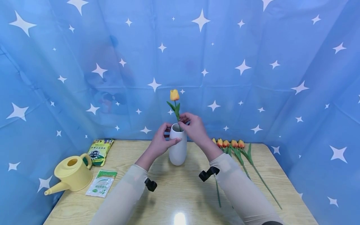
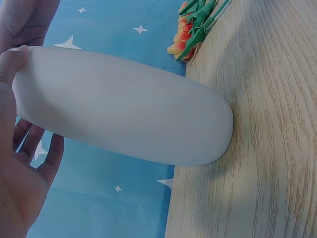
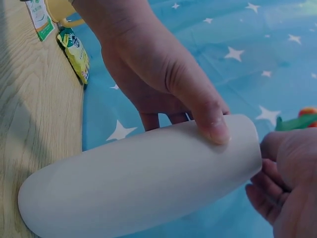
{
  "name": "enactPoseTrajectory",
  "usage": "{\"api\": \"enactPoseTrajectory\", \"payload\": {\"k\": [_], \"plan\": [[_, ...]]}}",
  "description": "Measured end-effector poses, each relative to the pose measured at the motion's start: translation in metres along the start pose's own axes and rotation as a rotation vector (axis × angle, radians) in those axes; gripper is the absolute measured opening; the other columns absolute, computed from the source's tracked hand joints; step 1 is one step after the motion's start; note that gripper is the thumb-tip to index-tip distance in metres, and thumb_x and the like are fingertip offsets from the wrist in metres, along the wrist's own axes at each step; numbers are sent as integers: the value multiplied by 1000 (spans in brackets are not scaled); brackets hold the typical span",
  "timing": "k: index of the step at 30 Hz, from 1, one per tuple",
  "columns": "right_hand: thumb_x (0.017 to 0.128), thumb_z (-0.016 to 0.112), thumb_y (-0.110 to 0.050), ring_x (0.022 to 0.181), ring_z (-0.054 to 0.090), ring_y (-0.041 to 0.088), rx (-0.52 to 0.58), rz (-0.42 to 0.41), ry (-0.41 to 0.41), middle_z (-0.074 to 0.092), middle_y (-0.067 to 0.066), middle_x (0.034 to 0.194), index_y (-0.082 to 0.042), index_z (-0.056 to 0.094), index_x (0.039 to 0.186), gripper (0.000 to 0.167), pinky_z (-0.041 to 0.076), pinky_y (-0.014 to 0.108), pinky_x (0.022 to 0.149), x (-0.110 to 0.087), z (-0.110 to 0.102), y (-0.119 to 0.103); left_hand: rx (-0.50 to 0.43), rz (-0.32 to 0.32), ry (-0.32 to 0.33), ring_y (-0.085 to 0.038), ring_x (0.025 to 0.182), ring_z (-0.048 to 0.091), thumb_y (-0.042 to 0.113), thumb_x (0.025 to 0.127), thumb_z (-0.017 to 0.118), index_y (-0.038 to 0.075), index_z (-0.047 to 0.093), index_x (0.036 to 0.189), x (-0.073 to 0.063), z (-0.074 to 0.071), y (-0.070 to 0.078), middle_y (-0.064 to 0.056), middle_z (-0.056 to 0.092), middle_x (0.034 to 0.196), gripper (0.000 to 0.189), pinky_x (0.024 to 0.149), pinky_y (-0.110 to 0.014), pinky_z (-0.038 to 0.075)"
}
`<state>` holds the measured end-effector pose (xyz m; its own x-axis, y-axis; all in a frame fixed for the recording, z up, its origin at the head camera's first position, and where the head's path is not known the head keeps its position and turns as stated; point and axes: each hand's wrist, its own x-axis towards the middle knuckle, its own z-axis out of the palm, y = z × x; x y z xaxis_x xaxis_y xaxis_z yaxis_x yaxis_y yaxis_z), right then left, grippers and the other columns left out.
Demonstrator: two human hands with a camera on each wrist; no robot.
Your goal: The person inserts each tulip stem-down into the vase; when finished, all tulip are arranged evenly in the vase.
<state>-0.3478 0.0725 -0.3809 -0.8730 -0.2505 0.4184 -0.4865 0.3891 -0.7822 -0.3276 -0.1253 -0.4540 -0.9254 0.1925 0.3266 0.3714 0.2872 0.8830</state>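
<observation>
A tall white vase [image 1: 178,150] stands upright on the table. My left hand [image 1: 164,140] grips its upper part from the left, thumb across the front and fingers behind, as the right wrist view also shows. At the vase mouth, my right hand [image 1: 194,126] pinches the stem of a tulip [image 1: 174,95] with a yellow-orange bloom and green leaves. The stem's lower end is hidden inside the vase. In the left wrist view the vase [image 2: 124,106] fills the middle, its base on the wood.
Several orange-yellow tulips [image 1: 234,143] lie on the table's right side, partly behind my right forearm. On the left are a yellow watering can [image 1: 74,175], a yellow-green packet [image 1: 99,151] and a white-green sachet [image 1: 102,183]. A blue star-patterned curtain [image 1: 180,62] hangs behind the table.
</observation>
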Motion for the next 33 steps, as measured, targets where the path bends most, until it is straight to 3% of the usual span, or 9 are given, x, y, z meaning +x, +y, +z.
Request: {"api": "enactPoseTrajectory", "payload": {"k": [11, 16, 22, 27, 33], "plan": [[104, 80, -13, 102, 70, 25, -32, -3, -25, 76, 7, 106, -6, 79, 122, 20, 63, 45, 85, 0, 4, 2, -12, 0, 1, -37, 132, 61, 36, 96, 90, 17, 57, 141, -1, -3, -1, -8, 61, 140, 59, 109, -59, 56], [102, 84, -20, 104, 70, 29, 8, 31, -44, 74, 6, 107, -9, 78, 120, 22, 63, 46, 85, -1, 2, 4, 0, 4, 3, -34, 131, 62, 36, 97, 90, 18, 56, 135, -1, -4, -2, -6, 61, 138, 54, 110, -57, 57], [103, 83, -22, 113, 68, 30, 83, 49, -48, 74, 15, 122, -6, 72, 141, 43, 61, 50, 96, -8, -8, 10, 2, 15, 6, -34, 130, 62, 37, 96, 90, 19, 57, 132, 0, -5, -2, -5, 61, 136, 52, 109, -56, 57], [105, 81, -25, 114, 67, 28, 82, 93, -4, 74, 14, 125, -10, 73, 138, 37, 59, 50, 97, -25, -20, 16, 11, 7, -1, -34, 130, 62, 39, 96, 90, 20, 57, 134, 1, -3, -2, -4, 62, 136, 53, 109, -56, 57], [104, 82, -33, 114, 67, 26, 47, 201, 73, 75, 8, 120, -11, 74, 133, 37, 58, 44, 97, -61, -38, 33, 18, -8, -2, -30, 129, 63, 39, 96, 90, 20, 57, 134, 2, -1, 0, -3, 62, 136, 54, 110, -56, 57]]}}
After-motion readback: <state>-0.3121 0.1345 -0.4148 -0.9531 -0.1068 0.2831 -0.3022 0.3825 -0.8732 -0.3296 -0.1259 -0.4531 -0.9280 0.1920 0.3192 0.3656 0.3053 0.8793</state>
